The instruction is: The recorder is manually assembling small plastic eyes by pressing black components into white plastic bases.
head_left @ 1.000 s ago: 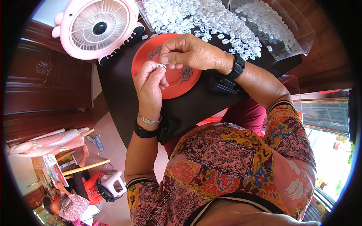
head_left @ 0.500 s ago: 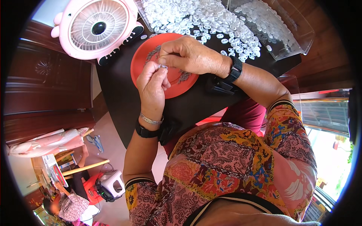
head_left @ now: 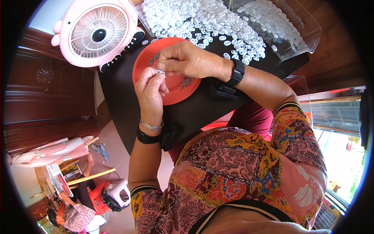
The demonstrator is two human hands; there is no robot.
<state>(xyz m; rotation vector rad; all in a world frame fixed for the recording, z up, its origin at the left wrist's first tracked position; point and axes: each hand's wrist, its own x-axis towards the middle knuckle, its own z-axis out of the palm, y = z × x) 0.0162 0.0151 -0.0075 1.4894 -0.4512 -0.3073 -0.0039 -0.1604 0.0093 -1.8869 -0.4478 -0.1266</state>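
Note:
Between the thumb and fingers of my left hand (head_left: 151, 87) is a small white plastic piece with two holes (head_left: 160, 72). My right hand (head_left: 193, 60) meets it from the right, thumb and forefinger pinched together at the piece; whatever tiny thing lies in that pinch is hidden. Both hands are over a round red plate (head_left: 142, 64). On the plate lie small dark grey pieces (head_left: 187, 81) in loose heaps, partly covered by my hands.
Many white two-holed pieces (head_left: 210, 21) are heaped at the back of the black table (head_left: 120, 91). A clear bin (head_left: 307, 41) holding more stands back right. At the back left is a pink fan (head_left: 99, 35). Another person (head_left: 78, 216) sits lower left.
The view has shifted slightly, so hands and plate appear a little further left. Both hands keep their pinch close together at the white piece.

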